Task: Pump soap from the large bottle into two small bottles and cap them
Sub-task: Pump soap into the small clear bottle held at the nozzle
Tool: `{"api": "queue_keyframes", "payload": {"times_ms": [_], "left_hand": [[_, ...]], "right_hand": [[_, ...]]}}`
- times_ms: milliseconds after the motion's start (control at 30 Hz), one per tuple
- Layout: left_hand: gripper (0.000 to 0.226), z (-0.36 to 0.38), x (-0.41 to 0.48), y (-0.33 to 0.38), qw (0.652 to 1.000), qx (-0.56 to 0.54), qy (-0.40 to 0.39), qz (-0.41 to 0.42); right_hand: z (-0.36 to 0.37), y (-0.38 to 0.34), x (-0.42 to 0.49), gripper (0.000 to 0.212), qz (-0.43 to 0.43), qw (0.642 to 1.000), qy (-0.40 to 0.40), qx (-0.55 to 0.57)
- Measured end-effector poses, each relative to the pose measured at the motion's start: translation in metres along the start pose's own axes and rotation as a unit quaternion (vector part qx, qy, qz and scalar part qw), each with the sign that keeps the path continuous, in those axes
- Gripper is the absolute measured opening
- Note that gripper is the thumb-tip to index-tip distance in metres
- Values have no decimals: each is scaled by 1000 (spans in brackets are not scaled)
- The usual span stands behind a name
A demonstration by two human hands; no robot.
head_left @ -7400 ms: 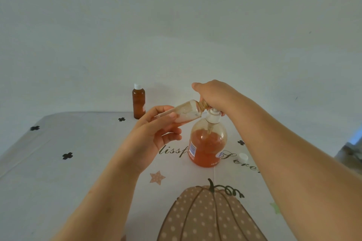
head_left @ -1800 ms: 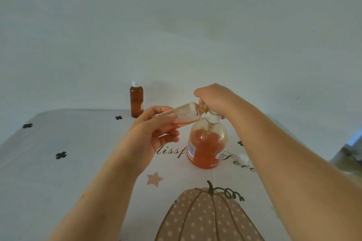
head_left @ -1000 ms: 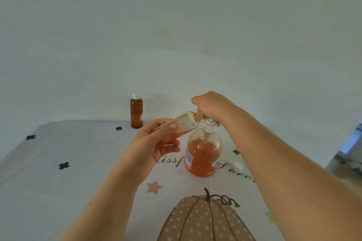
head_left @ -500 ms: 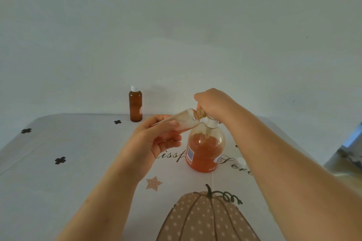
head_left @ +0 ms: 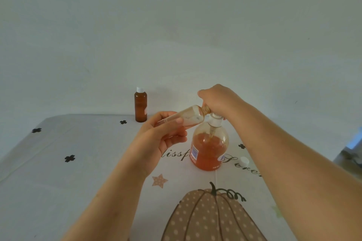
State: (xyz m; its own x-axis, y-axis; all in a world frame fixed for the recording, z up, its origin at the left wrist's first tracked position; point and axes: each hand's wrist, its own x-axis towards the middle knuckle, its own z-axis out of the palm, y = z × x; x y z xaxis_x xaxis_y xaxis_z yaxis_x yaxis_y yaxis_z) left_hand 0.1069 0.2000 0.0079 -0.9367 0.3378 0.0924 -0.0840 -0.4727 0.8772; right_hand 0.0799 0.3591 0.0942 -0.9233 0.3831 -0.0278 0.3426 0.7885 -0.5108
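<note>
The large clear bottle (head_left: 209,148) with orange soap stands on the table, its white pump (head_left: 215,121) under my right hand (head_left: 216,97), whose fingers curl over the pump head. My left hand (head_left: 156,139) holds a small uncapped bottle (head_left: 188,117) tilted almost flat, its mouth against the pump spout. A second small amber bottle (head_left: 140,106) with a white cap stands upright at the far edge of the table. A loose white cap (head_left: 244,161) lies on the table to the right of the large bottle.
The table (head_left: 58,182) wears a pale cloth printed with black clovers, a star, lettering and a big dotted pumpkin (head_left: 211,219). A plain wall rises right behind the table. Something dark shows at the far right edge (head_left: 350,154).
My right hand and the pump head have risen a little since half a second ago. My left hand keeps the small bottle at the spout. The capped bottle and loose cap have stayed put.
</note>
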Motion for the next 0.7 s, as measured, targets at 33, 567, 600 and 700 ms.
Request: {"api": "queue_keyframes", "payload": {"times_ms": [33, 567, 600, 700], "left_hand": [[35, 0, -1, 0, 1000, -1, -2, 3], [36, -1, -2, 1, 1000, 4, -13, 7], [35, -1, -1, 1, 1000, 4, -12, 6], [34, 0, -1, -1, 1000, -2, -7, 2]], "right_hand": [[-1, -1, 1, 35, -5, 1000, 4, -6], [-5, -6, 2, 30, -8, 998, -16, -62], [-5, -6, 1, 29, -12, 998, -19, -65], [-6, -3, -3, 27, -52, 995, -28, -79]]}}
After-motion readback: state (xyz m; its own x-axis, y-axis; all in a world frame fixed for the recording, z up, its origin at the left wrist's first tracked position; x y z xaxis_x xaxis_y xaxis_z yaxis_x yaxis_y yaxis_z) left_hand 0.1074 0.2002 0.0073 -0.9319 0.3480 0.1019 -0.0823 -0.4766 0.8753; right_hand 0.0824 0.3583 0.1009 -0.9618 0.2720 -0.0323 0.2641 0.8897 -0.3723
